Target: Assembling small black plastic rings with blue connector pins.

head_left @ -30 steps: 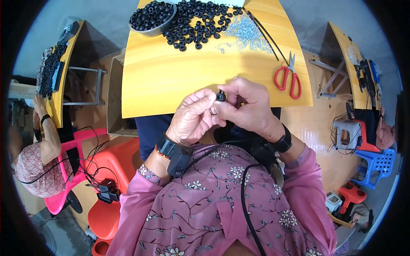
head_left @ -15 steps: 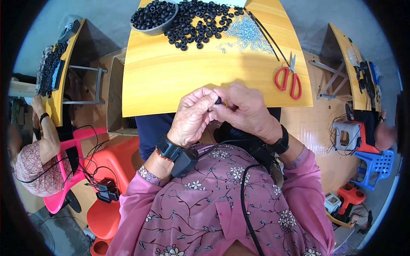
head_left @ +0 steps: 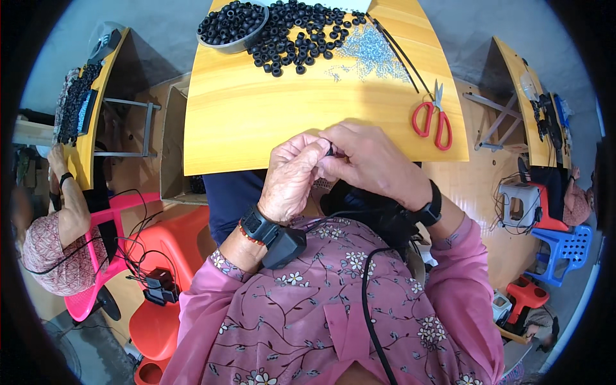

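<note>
Two hands, left [head_left: 292, 176] and right [head_left: 372, 160], pinched together | small black part [head_left: 330, 151] mostly hidden by fingers

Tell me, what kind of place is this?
Probably a small workshop where people put little parts together by hand. The yellow worktable holds a bowl of black rings, a loose heap of them and red scissors. More yellow tables stand alongside, with another person nearby.
</note>
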### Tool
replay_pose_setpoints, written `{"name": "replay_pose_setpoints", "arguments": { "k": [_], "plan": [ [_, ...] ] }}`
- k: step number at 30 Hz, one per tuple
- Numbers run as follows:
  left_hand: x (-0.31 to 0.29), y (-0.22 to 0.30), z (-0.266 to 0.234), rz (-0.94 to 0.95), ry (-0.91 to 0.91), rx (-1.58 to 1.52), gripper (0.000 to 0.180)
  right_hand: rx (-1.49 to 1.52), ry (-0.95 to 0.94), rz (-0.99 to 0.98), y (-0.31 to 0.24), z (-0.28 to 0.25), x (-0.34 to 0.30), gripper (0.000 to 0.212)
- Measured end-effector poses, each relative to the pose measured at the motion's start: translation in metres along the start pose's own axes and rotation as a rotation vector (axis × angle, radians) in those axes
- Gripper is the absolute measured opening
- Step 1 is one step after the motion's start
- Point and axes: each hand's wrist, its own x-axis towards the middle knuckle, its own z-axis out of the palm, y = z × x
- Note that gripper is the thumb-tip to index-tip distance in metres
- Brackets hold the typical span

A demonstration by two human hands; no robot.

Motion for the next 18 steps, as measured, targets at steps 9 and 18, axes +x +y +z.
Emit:
{"name": "replay_pose_setpoints", "arguments": {
  "k": [9, 18],
  "plan": [
    [0.002, 0.015, 0.011, -0.139, 0.003, -0.156, 0.026, -0.102, 0.039, -0.011, -0.01, -0.005, 0.003, 0.024],
    [0.0, 0.007, 0.002, -0.05, -0.054, -0.046, 0.023, -0.035, -0.01, 0.002, -0.009, -0.011, 0.001, 0.029]
  ]
}}
